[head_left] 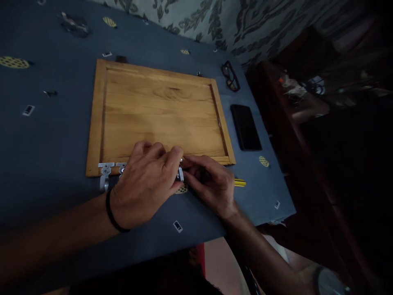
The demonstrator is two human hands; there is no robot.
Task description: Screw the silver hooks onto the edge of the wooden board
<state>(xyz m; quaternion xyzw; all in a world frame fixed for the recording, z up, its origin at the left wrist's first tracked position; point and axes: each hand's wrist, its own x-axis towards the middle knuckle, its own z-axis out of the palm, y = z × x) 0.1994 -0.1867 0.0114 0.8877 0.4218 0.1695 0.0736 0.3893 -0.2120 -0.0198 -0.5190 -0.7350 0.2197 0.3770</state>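
A framed wooden board (162,110) lies on the blue-covered table, with silver metal hooks along its near edge. One metal hook (105,178) sits near the board's left corner, and a second hook (122,167) is partly hidden by my left hand. My left hand (150,176) bends over the near edge, its fingers closed around another metal hook (179,175). Right beside it, my right hand (211,182) is pinched shut at the same hook; what its fingertips hold is hidden. A yellow-and-black striped stick (240,182) pokes out behind my right hand; I cannot tell if it is held.
A black phone (246,127) and eyeglasses (230,76) lie right of the board. To the left is a small dark metal piece (50,94); a blurred clear item (73,24) sits at the back left. The table (58,143) ends before dark furniture on the right.
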